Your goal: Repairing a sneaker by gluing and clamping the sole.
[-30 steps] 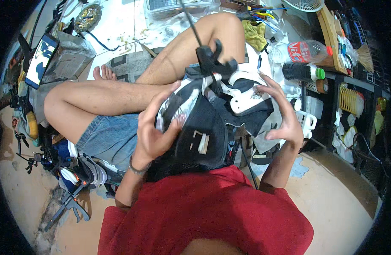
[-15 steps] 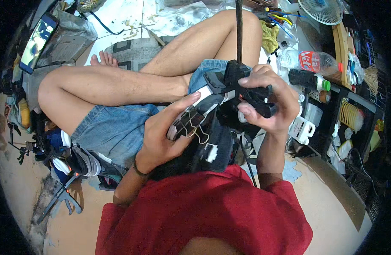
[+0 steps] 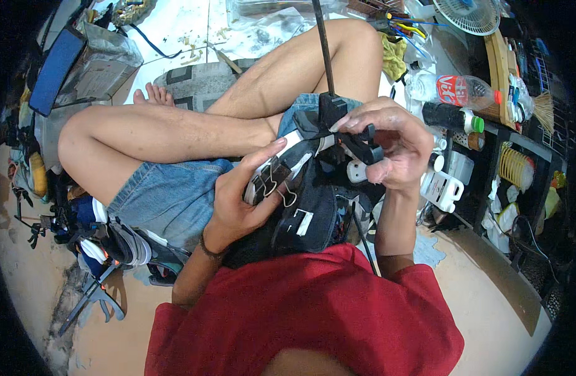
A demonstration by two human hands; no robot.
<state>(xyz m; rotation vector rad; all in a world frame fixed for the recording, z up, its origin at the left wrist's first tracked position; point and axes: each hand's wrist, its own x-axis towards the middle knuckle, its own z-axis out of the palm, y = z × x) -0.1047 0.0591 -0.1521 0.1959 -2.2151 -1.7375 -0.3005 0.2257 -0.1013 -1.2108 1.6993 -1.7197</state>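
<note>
In my left hand [image 3: 233, 203] lies a dark shoe [image 3: 303, 152] with a white sole edge, its thumb stretched along the side and the other fingers hidden beneath. Black binder clips [image 3: 267, 180] with wire handles grip the shoe's edge beside my palm. A black bar clamp [image 3: 331, 111] sits at the shoe's far end, its long bar rising away from me between my legs. Curled round the clamp's handle end is my right hand [image 3: 406, 139], index finger touching the clamp and thumb a little apart. My palm partly hides the handle.
A clear plastic bottle [image 3: 454, 91], a black bottle with a green cap [image 3: 454, 119] and a white jug [image 3: 441, 190] stand at the right. A phone [image 3: 57, 70] is at the upper left. Another clamp [image 3: 95, 297] lies on the floor at lower left.
The shoe and bar clamp have shifted slightly left, with the clamp's bar tilting left. My right thumb has moved off the clamp handle. The phone's lit picture has given way to plain blue.
</note>
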